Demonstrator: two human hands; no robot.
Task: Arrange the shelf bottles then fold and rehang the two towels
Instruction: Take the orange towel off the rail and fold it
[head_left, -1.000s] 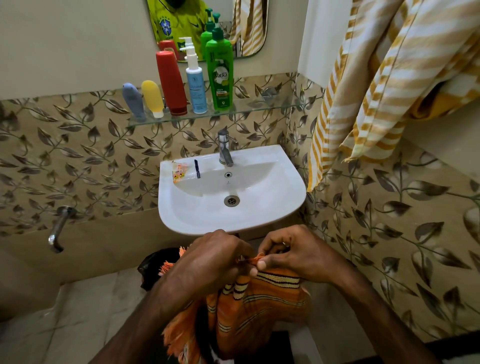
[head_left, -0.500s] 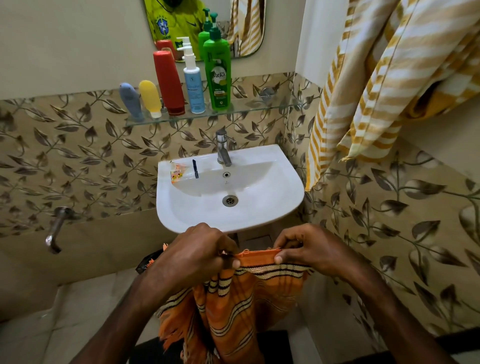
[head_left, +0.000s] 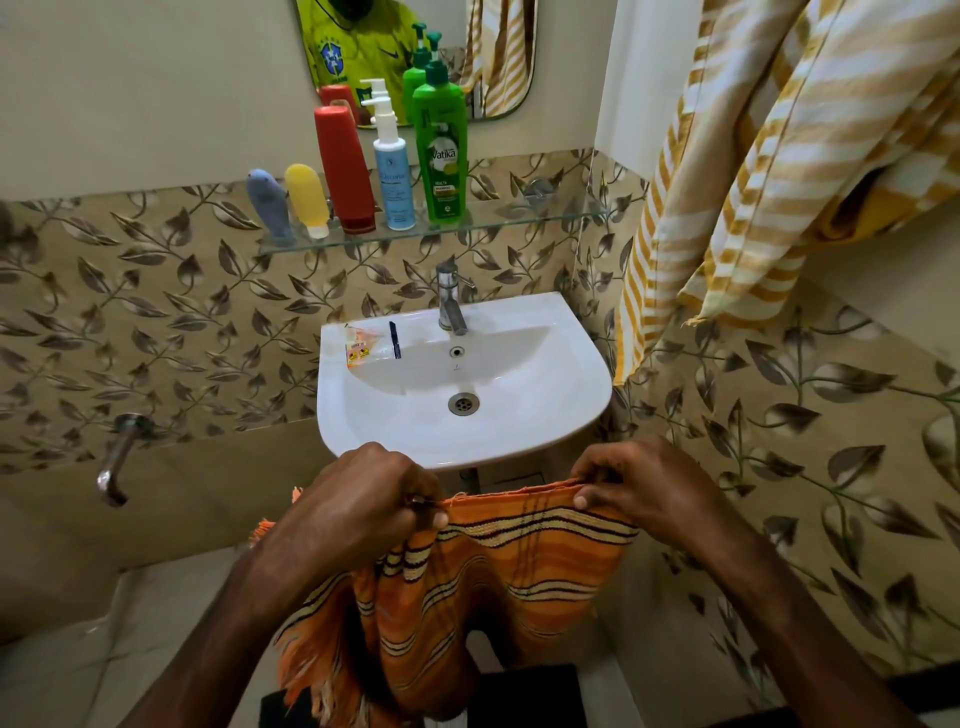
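Observation:
An orange striped towel (head_left: 478, 582) hangs in front of me below the sink. My left hand (head_left: 363, 499) pinches its top edge at the left, my right hand (head_left: 634, 483) pinches the same edge at the right, and the edge is stretched between them. A yellow-and-white striped towel (head_left: 779, 156) hangs on the right wall. On the glass shelf (head_left: 519, 221) stand a grey-blue tube (head_left: 267, 205), a yellow tube (head_left: 307, 200), a red bottle (head_left: 344, 169), a white-and-blue spray bottle (head_left: 393, 176) and a green pump bottle (head_left: 441, 150) in a row.
A white sink (head_left: 545, 415) with a steel tap (head_left: 449, 301) is right behind the towel; a small sachet (head_left: 358, 348) and a dark stick lie on its rim. A mirror (head_left: 415, 57) is above the shelf. A wall spout (head_left: 117, 457) sticks out at the left.
My hands have moved apart along the orange towel's top edge, spreading it wider. The bottles and the yellow towel have not moved.

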